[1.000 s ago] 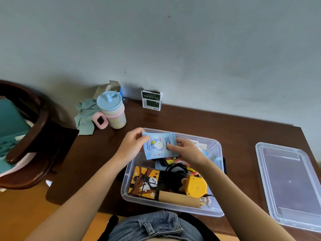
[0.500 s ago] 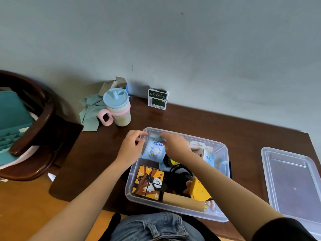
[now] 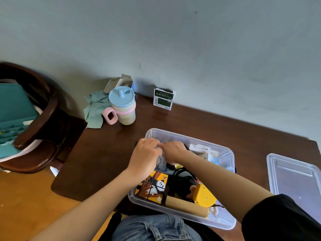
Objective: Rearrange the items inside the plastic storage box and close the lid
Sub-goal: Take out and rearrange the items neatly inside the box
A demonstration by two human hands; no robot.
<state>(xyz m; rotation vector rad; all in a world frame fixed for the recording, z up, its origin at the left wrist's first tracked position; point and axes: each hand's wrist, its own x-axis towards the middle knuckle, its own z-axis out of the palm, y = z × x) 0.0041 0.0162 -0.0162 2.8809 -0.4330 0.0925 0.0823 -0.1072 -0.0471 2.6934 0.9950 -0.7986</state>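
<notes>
One dark wooden table (image 3: 199, 122) stands against a grey-blue wall (image 3: 173, 40). One wooden chair (image 3: 40, 122) stands at its left end, with teal things on the seat. One clear plastic box (image 3: 227, 157) sits open near the table's front edge, and its one clear lid (image 3: 295, 178) lies flat on the table to the right, apart from the box.

Both hands are in the box's far left corner, fingertips meeting. The left hand (image 3: 145, 158) and the right hand (image 3: 173, 152) have their fingers bent down over one pale blue packet (image 3: 160, 163), mostly hidden under them; whether they pinch it or only press it I cannot tell.

In the box there are also one panda puzzle cube (image 3: 152, 186) at the front left, one cardboard tube (image 3: 185, 206) along the front wall, one yellow gadget (image 3: 205, 195), one black cable coil (image 3: 182, 178), and two small cards (image 3: 203, 152) at the back.

At the table's back stand one lidded cup (image 3: 123, 108) with a pink handle, one green cloth (image 3: 94, 110) beside it, and one small green-and-white pack (image 3: 163, 100).
</notes>
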